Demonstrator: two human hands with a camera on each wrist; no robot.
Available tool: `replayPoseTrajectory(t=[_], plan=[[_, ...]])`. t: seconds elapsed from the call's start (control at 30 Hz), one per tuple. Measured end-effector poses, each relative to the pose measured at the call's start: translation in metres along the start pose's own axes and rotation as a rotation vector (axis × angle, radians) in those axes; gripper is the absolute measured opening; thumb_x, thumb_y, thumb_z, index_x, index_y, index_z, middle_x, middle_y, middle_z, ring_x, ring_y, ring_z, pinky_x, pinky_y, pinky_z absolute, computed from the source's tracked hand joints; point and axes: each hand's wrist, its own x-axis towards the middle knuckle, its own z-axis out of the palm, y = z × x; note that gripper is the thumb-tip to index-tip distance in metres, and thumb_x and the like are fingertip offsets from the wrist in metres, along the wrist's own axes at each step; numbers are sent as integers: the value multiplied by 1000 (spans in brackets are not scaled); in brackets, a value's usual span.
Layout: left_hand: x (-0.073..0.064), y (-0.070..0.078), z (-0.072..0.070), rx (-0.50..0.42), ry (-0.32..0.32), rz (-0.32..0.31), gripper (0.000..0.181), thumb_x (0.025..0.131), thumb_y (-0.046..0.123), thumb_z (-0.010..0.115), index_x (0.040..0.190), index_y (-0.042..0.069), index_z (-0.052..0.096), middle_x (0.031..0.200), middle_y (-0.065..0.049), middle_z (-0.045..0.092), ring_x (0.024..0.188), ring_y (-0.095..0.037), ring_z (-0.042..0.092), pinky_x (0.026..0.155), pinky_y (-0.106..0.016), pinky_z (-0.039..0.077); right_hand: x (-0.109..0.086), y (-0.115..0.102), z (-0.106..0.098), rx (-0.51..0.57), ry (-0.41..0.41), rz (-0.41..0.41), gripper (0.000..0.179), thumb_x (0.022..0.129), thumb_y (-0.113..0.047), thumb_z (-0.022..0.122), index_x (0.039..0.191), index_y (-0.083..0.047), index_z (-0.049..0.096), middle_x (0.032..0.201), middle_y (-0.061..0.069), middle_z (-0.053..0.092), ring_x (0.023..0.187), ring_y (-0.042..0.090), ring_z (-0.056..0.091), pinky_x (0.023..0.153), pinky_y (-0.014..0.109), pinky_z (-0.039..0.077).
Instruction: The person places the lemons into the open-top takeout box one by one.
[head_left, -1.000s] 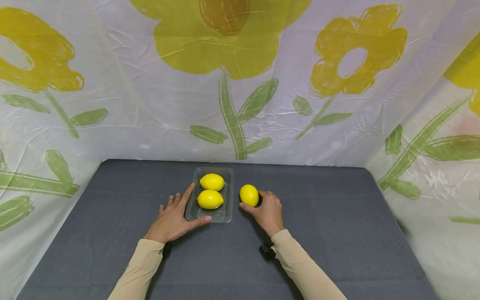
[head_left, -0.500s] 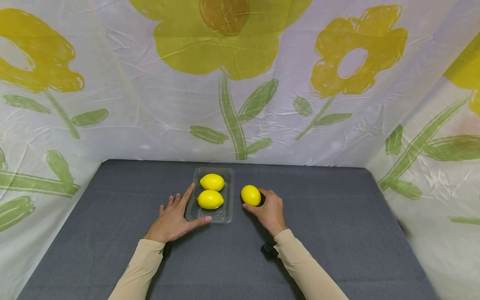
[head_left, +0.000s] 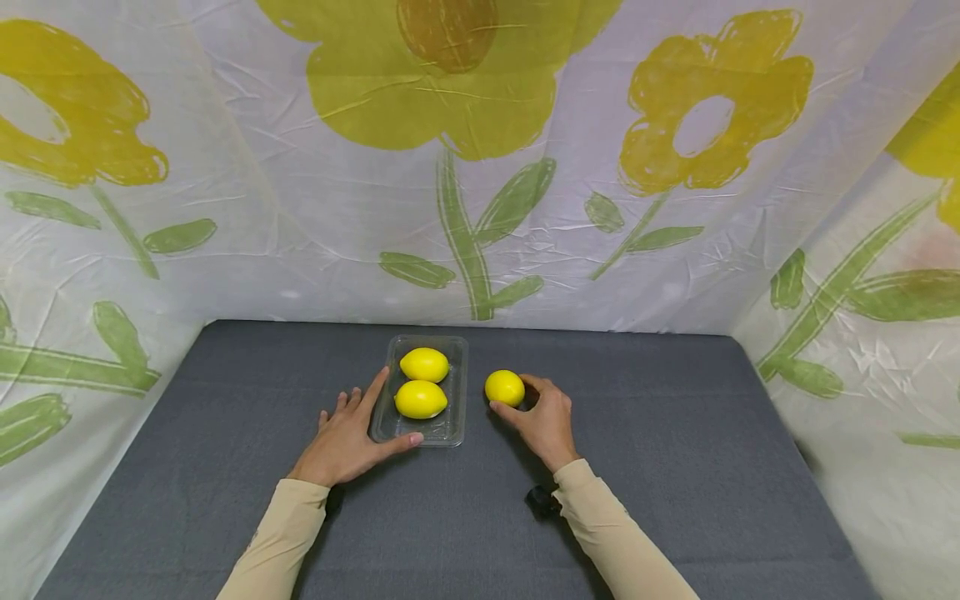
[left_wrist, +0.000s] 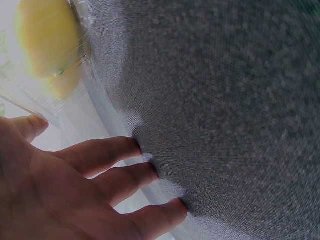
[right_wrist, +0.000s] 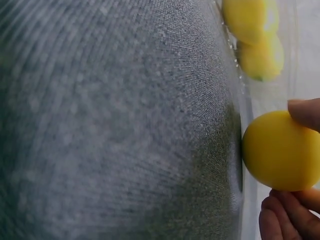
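Two yellow lemons (head_left: pixel 421 400) lie one behind the other in a clear plastic tray (head_left: pixel 456 429). My left hand (head_left: pixel 343 444) is spread beside the tray, its index finger along the left rim and its thumb at the front rim. In the left wrist view, the other fingertips (left_wrist: pixel 177 207) rest on the cloth. To the right of the tray, my right hand (head_left: pixel 545 423) pinches a third lemon (head_left: pixel 504 388) between thumb and fingers. The right wrist view shows this lemon (right_wrist: pixel 280 150) end-on and round, low at the cloth.
Dark grey cloth (head_left: pixel 660 467) covers the table under everything. A white curtain with yellow flowers (head_left: pixel 330 233) rises behind the table's far edge and on both sides. Beneath the right wrist shows a small black device (head_left: pixel 542 502).
My right hand has shifted slightly to the right with its lemon, which has turned and looks rounder from above. The left hand, the tray and its two lemons have stayed in place.
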Motion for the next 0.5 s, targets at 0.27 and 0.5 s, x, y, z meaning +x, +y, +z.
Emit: replayPoseTrajectory(t=[0.27, 0.5], plan=[[0, -1, 1, -1, -5, -8, 118, 78, 85, 60, 165, 29, 4, 158, -38, 21, 144, -62, 16, 106, -82, 12, 2, 0, -4, 60, 24, -15, 60, 74, -27, 93, 122, 1, 71, 112, 16, 70, 103, 32, 68, 91, 49, 55], [0, -2, 1, -2, -6, -11, 118, 78, 85, 60, 165, 30, 3, 158, -38, 21, 144, -62, 15, 106, -82, 11, 8, -9, -10, 127, 46, -54, 57, 76, -29, 92, 123, -4, 72, 112, 10, 71, 102, 28, 68, 90, 50, 55]])
